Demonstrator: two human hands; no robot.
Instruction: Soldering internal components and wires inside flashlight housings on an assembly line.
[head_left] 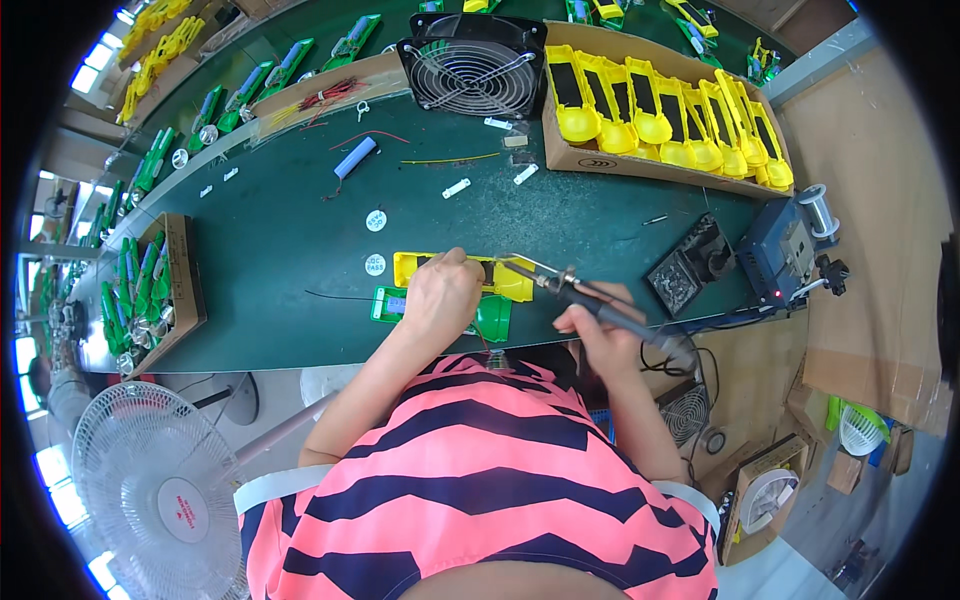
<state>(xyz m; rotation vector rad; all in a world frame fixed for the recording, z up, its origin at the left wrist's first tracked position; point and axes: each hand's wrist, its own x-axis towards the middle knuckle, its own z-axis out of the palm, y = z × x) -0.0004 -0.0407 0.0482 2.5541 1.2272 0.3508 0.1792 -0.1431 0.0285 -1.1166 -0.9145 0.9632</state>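
My left hand (440, 298) is closed over a yellow plastic housing (516, 284) that lies on the bench. Its fingertips are hidden, so what they pinch cannot be made out. Beneath that hand, nearer my body, sits a green plastic housing (494, 318) with a thin dark wire trailing off to the left. A small round metal part (497, 359) shows at the bench edge below it. With my right hand (610, 345) I grip a soldering iron (603, 309); its metal tip points left, over the right part of the yellow housing.
A soldering station (783, 252) and iron stand (690, 265) are at the right. Behind, a carton (640, 166) of yellow housings stands beside a black fan (473, 70). A carton (187, 270) of green units is at the left. A blue cylindrical cell (355, 158) lies farther back.
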